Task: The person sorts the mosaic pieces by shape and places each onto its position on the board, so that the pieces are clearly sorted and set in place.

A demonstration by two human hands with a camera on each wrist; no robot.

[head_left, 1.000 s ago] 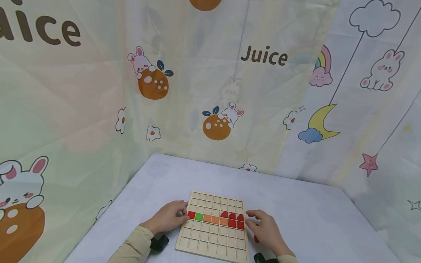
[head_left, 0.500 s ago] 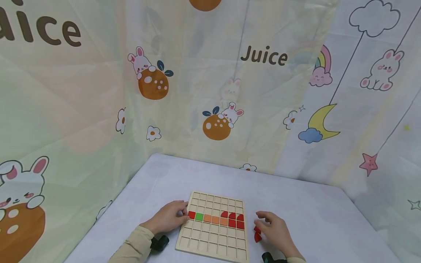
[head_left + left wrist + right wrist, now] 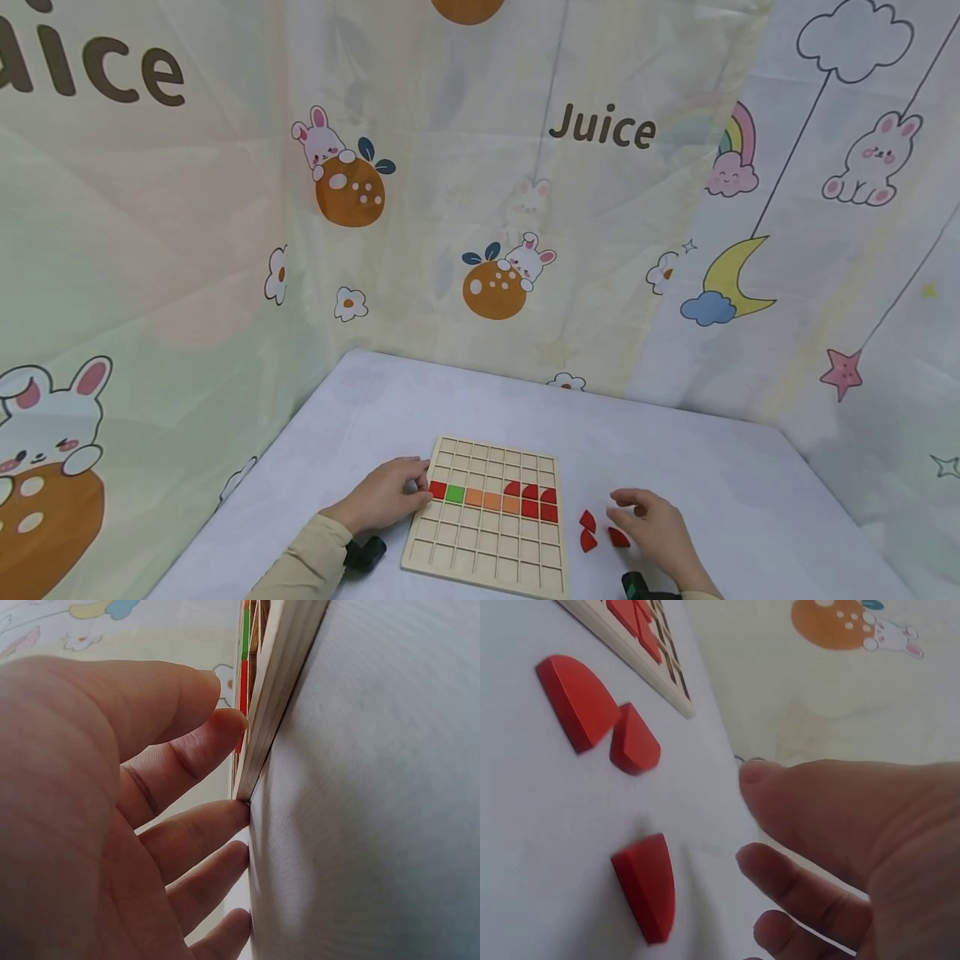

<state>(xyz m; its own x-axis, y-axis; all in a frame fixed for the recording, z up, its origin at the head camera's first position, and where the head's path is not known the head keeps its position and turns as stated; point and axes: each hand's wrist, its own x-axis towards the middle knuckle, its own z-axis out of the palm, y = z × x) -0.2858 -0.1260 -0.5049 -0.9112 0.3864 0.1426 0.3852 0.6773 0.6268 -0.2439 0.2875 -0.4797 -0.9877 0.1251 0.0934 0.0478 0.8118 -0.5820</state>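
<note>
A wooden grid board (image 3: 480,542) lies on the white table. Across its middle runs a row of coloured squares: a red square (image 3: 437,490), a green square (image 3: 455,494), several orange squares (image 3: 492,502) and two red squares (image 3: 549,512). Red quarter-circle pieces (image 3: 530,492) sit in cells above the row's right end. My left hand (image 3: 382,497) rests at the board's left edge, its fingertips against the edge and table in the left wrist view. My right hand (image 3: 660,529) hovers, thumb and fingers apart and holding nothing, beside a loose red quarter-circle piece (image 3: 646,889).
Two more loose red quarter-circle pieces (image 3: 577,701) lie close together between that piece and the board's right edge. Patterned cloth walls (image 3: 480,192) with rabbits and oranges stand behind the table. Black wrist cameras (image 3: 365,554) sit at both wrists.
My right hand has moved right, away from the board's edge. The loose red pieces that it partly covered now show on the table. The left hand and board have stayed put.
</note>
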